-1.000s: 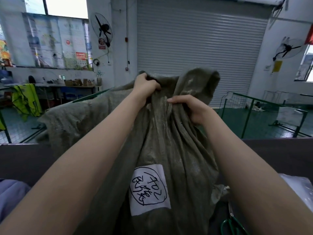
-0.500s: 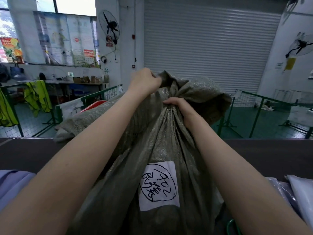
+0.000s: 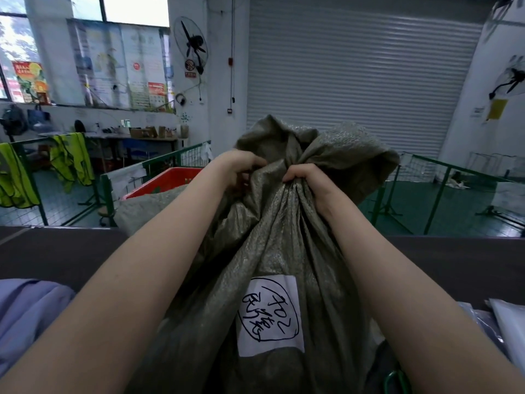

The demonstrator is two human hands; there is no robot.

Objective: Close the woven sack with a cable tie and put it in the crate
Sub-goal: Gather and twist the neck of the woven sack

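Observation:
A grey-green woven sack (image 3: 272, 251) stands upright in front of me, with a white label (image 3: 270, 314) bearing black handwriting on its front. Its mouth is bunched into a neck, and loose fabric flops over above it. My right hand (image 3: 306, 183) is clenched around the gathered neck. My left hand (image 3: 241, 169) grips the sack's fabric just left of the neck. A red crate (image 3: 167, 182) sits beyond the table at the left, partly hidden by my left arm. I see no cable tie.
A dark table (image 3: 56, 251) runs across the view. Lilac cloth (image 3: 25, 311) lies at the lower left and plastic-wrapped packets (image 3: 508, 325) at the lower right. Green handles (image 3: 395, 379) peek out at the bottom right. Green fence rails (image 3: 437, 194) and a roller shutter (image 3: 355, 66) stand behind.
The sack's mouth has been gathered tighter into a narrow neck. My right hand closed around it, and my left hand dropped lower beside it.

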